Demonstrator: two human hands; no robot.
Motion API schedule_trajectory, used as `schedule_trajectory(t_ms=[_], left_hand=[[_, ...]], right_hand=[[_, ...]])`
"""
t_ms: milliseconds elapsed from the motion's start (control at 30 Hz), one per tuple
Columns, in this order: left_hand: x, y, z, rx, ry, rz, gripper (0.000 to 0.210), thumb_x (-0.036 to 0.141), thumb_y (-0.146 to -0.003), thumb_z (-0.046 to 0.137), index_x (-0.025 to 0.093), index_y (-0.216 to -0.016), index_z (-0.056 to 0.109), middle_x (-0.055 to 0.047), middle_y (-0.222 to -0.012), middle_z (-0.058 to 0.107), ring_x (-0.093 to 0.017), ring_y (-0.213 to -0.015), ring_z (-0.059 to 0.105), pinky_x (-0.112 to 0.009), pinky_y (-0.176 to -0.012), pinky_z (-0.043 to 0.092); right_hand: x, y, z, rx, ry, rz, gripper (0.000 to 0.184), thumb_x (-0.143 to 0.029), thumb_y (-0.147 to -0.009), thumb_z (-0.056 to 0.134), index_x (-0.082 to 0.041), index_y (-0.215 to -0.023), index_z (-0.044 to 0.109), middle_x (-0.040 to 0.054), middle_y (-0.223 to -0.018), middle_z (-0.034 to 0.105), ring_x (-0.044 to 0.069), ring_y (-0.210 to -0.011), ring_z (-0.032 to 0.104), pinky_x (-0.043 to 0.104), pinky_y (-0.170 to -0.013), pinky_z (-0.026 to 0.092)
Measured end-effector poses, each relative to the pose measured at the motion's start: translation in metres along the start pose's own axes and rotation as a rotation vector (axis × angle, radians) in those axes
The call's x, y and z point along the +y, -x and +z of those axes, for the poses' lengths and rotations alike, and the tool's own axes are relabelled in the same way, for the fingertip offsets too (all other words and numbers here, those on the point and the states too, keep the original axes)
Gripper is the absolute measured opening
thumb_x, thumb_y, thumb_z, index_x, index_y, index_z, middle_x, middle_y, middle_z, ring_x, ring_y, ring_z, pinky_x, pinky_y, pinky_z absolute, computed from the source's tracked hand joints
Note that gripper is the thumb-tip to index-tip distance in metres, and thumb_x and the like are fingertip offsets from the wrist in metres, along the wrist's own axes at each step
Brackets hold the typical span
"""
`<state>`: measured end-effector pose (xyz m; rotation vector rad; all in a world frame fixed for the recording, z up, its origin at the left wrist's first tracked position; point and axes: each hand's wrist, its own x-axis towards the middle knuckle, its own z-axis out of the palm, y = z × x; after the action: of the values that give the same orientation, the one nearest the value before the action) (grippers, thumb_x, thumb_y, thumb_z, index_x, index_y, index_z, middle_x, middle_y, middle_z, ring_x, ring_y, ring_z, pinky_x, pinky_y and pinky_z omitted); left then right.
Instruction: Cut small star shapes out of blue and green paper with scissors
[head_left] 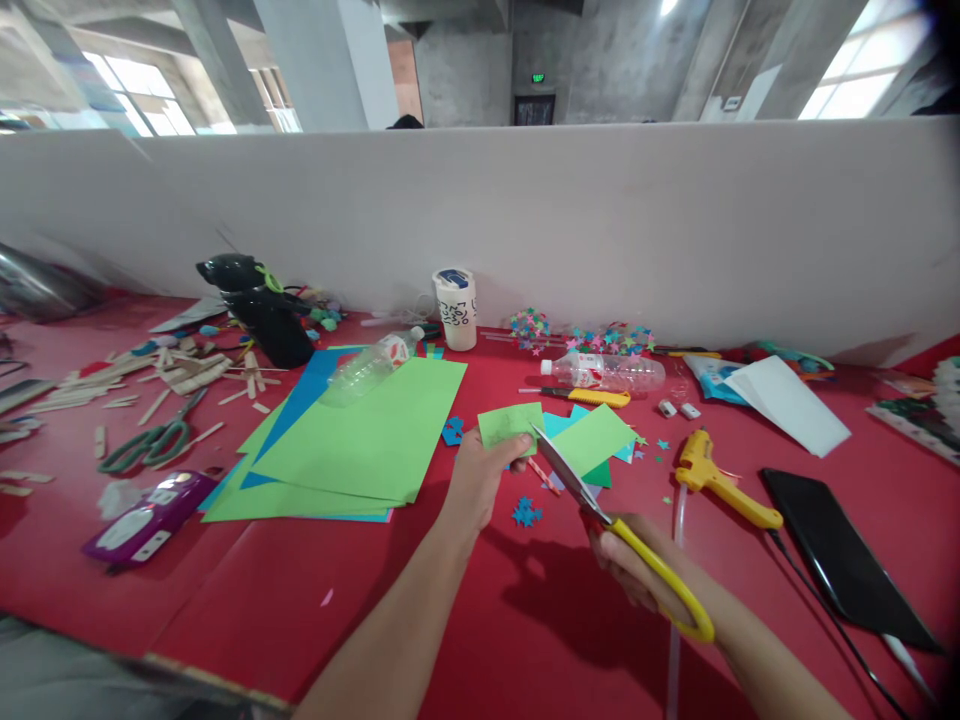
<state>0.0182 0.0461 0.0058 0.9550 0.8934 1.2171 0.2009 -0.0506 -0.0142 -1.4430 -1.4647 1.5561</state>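
Observation:
My left hand pinches a small piece of light green paper above the red table. In my right hand is a pair of yellow-handled scissors, its blades pointing up and left at the paper's right edge. Whether the blades touch the paper, I cannot tell. Behind the scissors lies another green paper strip over blue and dark green scraps. A cluster of blue paper stars rests just below my left hand's fingertips, and a pink striped stick lies near them.
Green and blue sheets lie to the left under a clear plastic bottle. Further left are green-handled scissors, wooden sticks and a purple device. At right are a yellow glue gun, its cord and a black tablet. A white partition stands behind.

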Motion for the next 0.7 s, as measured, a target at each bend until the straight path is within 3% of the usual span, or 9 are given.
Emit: schedule_trajectory(t_ms=[367, 700], left_hand=[[-0.002, 0.0, -0.002, -0.025, -0.017, -0.023, 0.013, 0.024, -0.062, 0.069, 0.014, -0.065, 0.061, 0.003, -0.054, 0.056, -0.008, -0.047, 0.046, -0.021, -0.046, 0.037], [-0.015, 0.007, 0.013, 0.088, 0.096, 0.006, 0.014, 0.025, -0.066, 0.067, 0.015, -0.072, 0.06, 0.002, -0.062, 0.058, -0.009, -0.053, 0.05, -0.022, -0.05, 0.041]], right_hand=[[0.006, -0.003, 0.007, 0.093, -0.03, 0.043, 0.054, -0.074, -0.071, 0.041, -0.021, -0.062, 0.04, -0.0115, -0.04, 0.029, 0.004, -0.03, 0.026, 0.017, -0.032, 0.023], [0.008, -0.007, 0.02, 0.134, -0.076, 0.048, 0.055, -0.074, -0.072, 0.039, -0.021, -0.061, 0.038, -0.012, -0.038, 0.028, 0.004, -0.03, 0.025, 0.017, -0.031, 0.024]])
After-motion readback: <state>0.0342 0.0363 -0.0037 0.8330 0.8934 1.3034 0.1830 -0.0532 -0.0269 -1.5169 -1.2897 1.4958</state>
